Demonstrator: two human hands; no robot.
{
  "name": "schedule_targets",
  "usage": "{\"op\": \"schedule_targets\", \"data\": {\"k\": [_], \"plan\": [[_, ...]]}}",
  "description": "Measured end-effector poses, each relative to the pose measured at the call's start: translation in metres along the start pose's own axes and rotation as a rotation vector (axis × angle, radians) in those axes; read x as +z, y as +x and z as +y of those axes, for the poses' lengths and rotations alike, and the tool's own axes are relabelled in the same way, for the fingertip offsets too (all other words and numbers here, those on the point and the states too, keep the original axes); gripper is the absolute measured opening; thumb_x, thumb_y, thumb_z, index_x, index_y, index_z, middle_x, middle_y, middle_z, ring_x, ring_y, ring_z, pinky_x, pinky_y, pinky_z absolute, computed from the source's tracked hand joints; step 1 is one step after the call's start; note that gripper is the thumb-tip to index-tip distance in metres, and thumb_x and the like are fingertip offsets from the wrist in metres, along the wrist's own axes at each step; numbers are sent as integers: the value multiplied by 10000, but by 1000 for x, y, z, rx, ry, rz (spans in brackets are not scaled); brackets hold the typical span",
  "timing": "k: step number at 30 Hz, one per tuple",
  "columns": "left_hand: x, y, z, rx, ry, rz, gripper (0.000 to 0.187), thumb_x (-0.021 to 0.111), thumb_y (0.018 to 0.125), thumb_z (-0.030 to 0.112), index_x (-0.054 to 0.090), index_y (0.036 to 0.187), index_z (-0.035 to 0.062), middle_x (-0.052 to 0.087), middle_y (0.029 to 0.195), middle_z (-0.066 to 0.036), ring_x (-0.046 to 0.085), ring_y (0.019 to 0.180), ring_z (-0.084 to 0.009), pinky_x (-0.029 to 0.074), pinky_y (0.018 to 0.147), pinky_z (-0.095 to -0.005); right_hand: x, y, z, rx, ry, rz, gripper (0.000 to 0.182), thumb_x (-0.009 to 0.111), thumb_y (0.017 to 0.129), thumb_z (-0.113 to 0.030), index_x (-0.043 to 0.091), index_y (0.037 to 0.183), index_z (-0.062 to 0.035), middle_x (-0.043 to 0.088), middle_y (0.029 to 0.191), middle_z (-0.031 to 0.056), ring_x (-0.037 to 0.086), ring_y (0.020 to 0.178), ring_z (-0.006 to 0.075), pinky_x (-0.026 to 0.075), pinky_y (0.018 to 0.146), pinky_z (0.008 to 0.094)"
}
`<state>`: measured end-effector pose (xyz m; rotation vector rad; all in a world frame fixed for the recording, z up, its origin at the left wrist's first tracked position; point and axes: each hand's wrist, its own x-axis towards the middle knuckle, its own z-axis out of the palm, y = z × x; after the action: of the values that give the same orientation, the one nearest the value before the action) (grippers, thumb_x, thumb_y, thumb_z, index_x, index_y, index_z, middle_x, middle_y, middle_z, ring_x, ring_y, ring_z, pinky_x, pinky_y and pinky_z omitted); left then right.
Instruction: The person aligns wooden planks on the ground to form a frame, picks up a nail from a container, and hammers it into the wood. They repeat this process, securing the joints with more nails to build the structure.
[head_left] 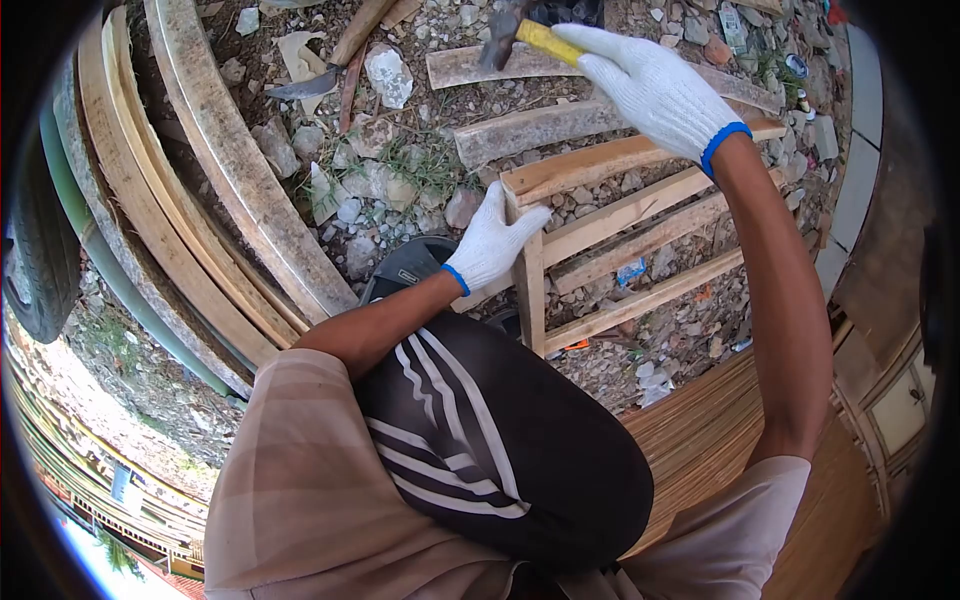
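Observation:
In a white knitted glove with a blue cuff, my right hand (655, 95) grips a hammer (548, 42) by its yellow handle. The hammer's dark metal head is raised over the ground, left of the hand. My left hand (490, 240), gloved the same way, is wrapped round the near left corner of a wooden frame (532, 290). Its fingers lie along the outer side of the post and the thumb crosses toward the inside. The frame has a thick top rail (590, 168) and several lighter slats running to the right. Part of the post is hidden by the left hand.
Loose planks (535, 130) lie on the rubble beyond the frame. Long curved-looking boards (240, 170) stretch along the left, beside a tyre (45, 250). A wooden-handled blade (305, 87) lies at the top left. Bamboo-like slats (690, 430) are at the right.

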<state>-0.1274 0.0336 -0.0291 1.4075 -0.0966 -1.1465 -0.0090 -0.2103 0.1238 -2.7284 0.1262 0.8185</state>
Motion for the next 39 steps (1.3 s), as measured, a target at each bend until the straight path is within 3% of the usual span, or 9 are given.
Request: {"op": "schedule_targets", "data": {"k": [5,9,11,13,17,25,31,33,39], "plan": [[2,-2,0,0,-21,1,643,729,968,407,468,1348,-42,631,1276,-238,616,1213,-275,472,1052,-400,6,1,-19,-124,-118,-326,424,516,1084,-316,574,1497,-239,747,1135,155,705,852,312,570,817,448],[-1,-2,6,-15,21,-6,651,726,970,402,459,1360,-46,630,1284,-242,617,1213,-276,472,1053,-398,-11,2,-17,-90,-75,-38,423,492,1094,-317,579,1490,-194,736,1069,190,706,837,300,557,779,429],[-2,-2,7,-3,41,1,651,726,970,402,457,1359,-46,630,1286,-242,617,1212,-276,472,1053,-397,-19,3,-20,28,246,229,437,494,1048,-223,566,1433,-29,679,1268,264,666,1150,429,516,999,442],[0,-2,8,5,56,4,652,727,970,402,456,1358,-46,629,1288,-243,617,1212,-275,472,1053,-396,3,4,-6,134,42,186,432,476,1097,-321,567,1502,-204,725,1102,215,708,882,308,554,807,425],[6,-3,-2,14,-15,-3,644,724,972,385,447,1364,-45,628,1289,-251,614,1229,-289,468,1061,-403,11,2,-14,-165,-108,-416,419,471,1087,-297,576,1489,-240,718,1185,196,689,952,385,544,889,503],[1,-8,12,-28,49,-32,629,722,974,373,445,1353,-46,620,1293,-262,615,1228,-288,474,1052,-408,12,9,33,-152,-54,439,464,462,1115,-299,485,1556,-155,724,904,128,632,633,212,531,608,375],[3,-4,6,25,-21,-1,633,720,976,368,439,1365,-44,621,1296,-255,621,1226,-275,482,1049,-402,25,-35,0,-219,-29,-236,453,507,1096,-296,511,1544,-227,721,917,195,631,651,299,528,658,448],[8,-6,-6,1,-34,-50,637,720,977,360,427,1379,-38,622,1298,-250,623,1225,-272,485,1048,-397,2,-30,-25,-19,-53,-418,416,515,1071,-291,572,1473,-196,727,1130,215,697,914,411,555,843,498],[2,-6,8,-38,38,-50,635,720,977,352,422,1384,-34,621,1307,-255,624,1225,-286,483,1052,-399,6,-22,3,12,118,235,428,504,1079,-282,556,1494,-194,735,1027,217,707,780,368,552,729,457]]}}
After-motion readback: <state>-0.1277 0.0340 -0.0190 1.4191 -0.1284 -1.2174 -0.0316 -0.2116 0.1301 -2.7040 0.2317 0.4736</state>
